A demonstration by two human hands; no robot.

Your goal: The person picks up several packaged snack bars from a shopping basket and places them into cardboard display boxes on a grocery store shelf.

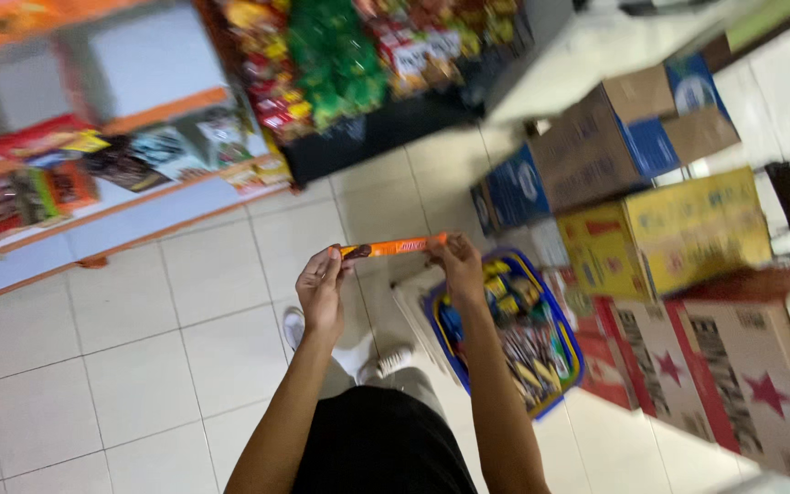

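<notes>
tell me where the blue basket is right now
In the head view the blue basket sits on the tiled floor right of centre, just beyond the right hand, beside the red-star cartons and below the yellow box.

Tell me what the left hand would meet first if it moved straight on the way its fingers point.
The left hand points up in the picture, past the orange packet end it pinches. Beyond lies bare floor tile, then probably the shelf; depth is unclear.

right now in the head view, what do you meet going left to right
shelf of snack packs → left hand → orange bar → right hand → blue basket → yellow box → star-printed cartons
</notes>
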